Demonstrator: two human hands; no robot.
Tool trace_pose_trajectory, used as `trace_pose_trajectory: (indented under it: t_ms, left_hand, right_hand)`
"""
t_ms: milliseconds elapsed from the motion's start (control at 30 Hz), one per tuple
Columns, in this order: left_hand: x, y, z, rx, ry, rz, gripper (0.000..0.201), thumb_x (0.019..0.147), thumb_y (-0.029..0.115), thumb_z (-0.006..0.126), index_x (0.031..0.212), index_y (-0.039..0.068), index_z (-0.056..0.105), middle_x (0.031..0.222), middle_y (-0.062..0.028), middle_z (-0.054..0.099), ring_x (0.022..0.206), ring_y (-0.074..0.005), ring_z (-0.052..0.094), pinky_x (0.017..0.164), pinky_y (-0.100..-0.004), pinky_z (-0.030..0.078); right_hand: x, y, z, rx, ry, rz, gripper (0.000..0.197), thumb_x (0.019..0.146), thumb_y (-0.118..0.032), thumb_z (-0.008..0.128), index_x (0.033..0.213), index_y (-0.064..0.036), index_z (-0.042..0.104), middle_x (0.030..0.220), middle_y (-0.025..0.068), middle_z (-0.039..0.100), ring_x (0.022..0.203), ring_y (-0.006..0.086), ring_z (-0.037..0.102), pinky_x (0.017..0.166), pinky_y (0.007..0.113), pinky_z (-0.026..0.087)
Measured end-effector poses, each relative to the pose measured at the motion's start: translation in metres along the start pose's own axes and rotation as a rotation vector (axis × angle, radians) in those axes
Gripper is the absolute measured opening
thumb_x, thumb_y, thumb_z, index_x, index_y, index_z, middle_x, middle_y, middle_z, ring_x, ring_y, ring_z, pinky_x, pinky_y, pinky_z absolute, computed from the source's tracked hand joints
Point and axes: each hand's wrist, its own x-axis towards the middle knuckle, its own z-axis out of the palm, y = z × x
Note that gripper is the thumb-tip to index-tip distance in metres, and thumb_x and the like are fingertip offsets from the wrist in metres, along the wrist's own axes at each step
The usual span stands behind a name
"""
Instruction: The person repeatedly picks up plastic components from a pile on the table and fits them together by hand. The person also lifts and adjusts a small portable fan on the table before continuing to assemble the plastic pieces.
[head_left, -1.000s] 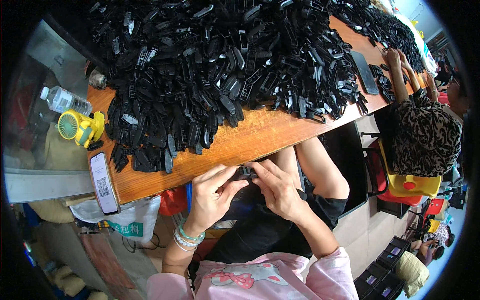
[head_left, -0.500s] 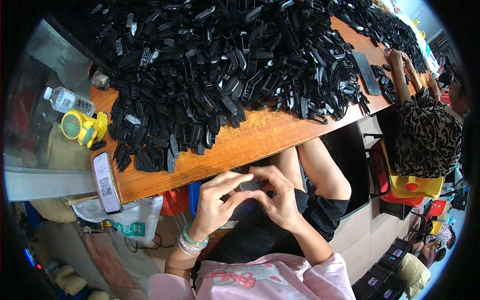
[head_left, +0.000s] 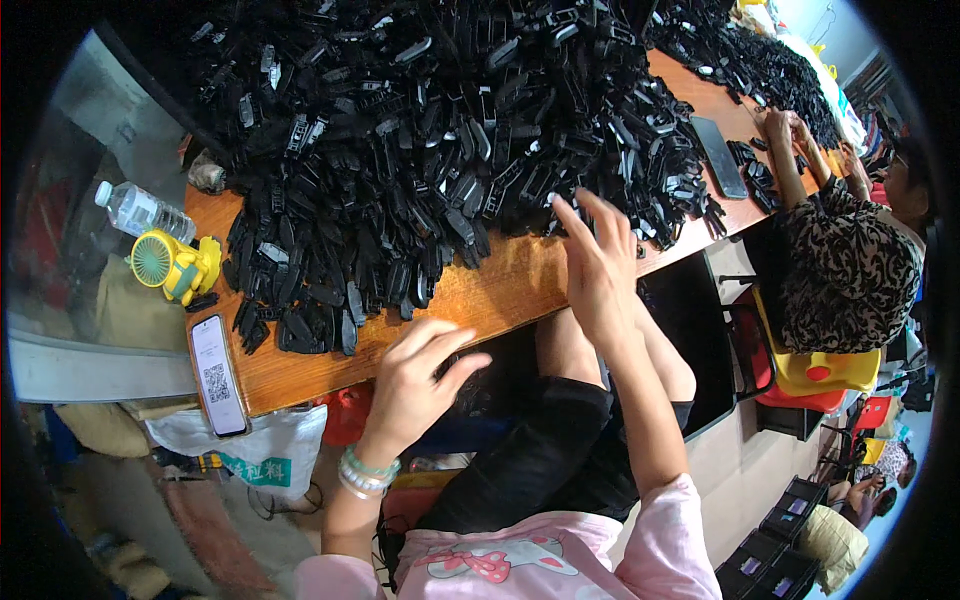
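A large heap of small black plastic parts covers much of the wooden table. Over the table's front edge, my right hand stretches toward the near side of the heap. Its fingers are extended and apart, and I see nothing in them; the fingertips overlap the parts, so whether they touch is unclear. My left hand hovers above my lap, just short of the table edge. Thumb and fingers stand apart there with a bare gap between them. Bead bracelets circle that wrist.
At the table's left end are a phone showing a square code, a yellow toy-like fan and a plastic bottle. A dark phone lies farther right. A co-worker sits to the right, hands at more black parts.
My hands were together over my lap, fingers around a small dark piece. They have parted: the right has moved up to the heap, the left slightly down and left. The piece is out of sight.
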Motion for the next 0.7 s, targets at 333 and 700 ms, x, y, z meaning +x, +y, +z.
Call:
trace_pose_trajectory:
  t_ms: [333,700]
  left_hand:
    - [0.045,-0.015,0.066,0.096,-0.039,0.299,0.014,0.075,0.008,0.068,0.084,-0.002,0.062,0.085,-0.0121,0.057,0.083,-0.0282,0.055,0.074,-0.0377,0.047]
    - [0.041,-0.020,0.062,0.004,-0.001,0.358,0.015,0.071,-0.002,0.070,0.084,-0.003,0.063,0.086,-0.0131,0.063,0.082,-0.0297,0.059,0.073,-0.0365,0.049]
  right_hand:
    - [0.017,0.005,0.043,0.328,-0.023,-0.127,0.046,0.060,-0.006,0.071,0.104,-0.0132,0.061,0.121,0.0135,0.049,0.113,0.0338,0.045,0.095,0.044,0.034]
    - [-0.002,0.000,0.024,0.400,-0.118,-0.234,0.051,0.076,-0.013,0.068,0.125,-0.0097,0.054,0.129,0.0155,0.047,0.118,0.0316,0.044,0.101,0.045,0.029]
